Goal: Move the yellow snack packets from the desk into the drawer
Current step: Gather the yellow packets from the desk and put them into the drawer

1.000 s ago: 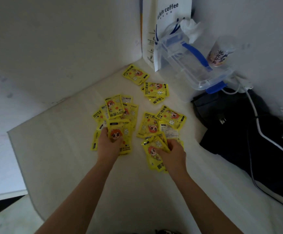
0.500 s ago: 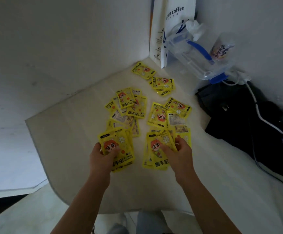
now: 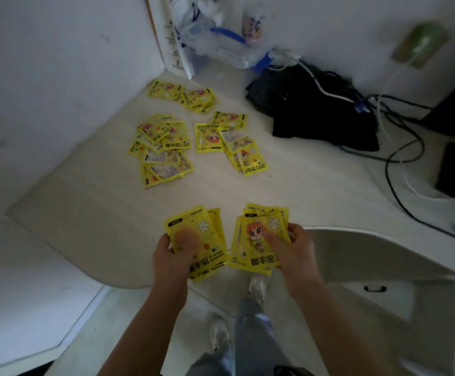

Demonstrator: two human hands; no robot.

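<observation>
1. Two stacks lifted, one per hand, both at the near edge of the pale cream desk top (image 3: 90, 213); carry step of the task under way, by the look of it.
2. Black cloth bag with white and black cables (image 3: 316, 112) at the right rear of the desk, well apart from both hands; not part of the job.
3. Clear plastic box with blue handle and latch (image 3: 220, 47) in the far corner, beside a white paper bag; ignore.
4. Loose yellow foil snack packets left on the desk (image 3: 163, 147): one cluster left of centre, another just beside it to the right, a few more near the corner. Roughly a dozen or more to clear, so task far from done.
5. Left hand (image 3: 170, 256) clamped on a fanned left stack of yellow packets (image 3: 201, 240), thumb on top, fingers under.
6. Right hand (image 3: 294, 253) gripping the right stack of yellow packets (image 3: 256, 240), thumb pressed on the cartoon face.
7. White drawer front with small dark handle (image 3: 375, 290) below the desk edge on the right; appears shut. Next move likely needs a hand freed, or both stacks merged into one, to pull it open before dropping packets in. Slippery foil; stacks could slide apart.
</observation>
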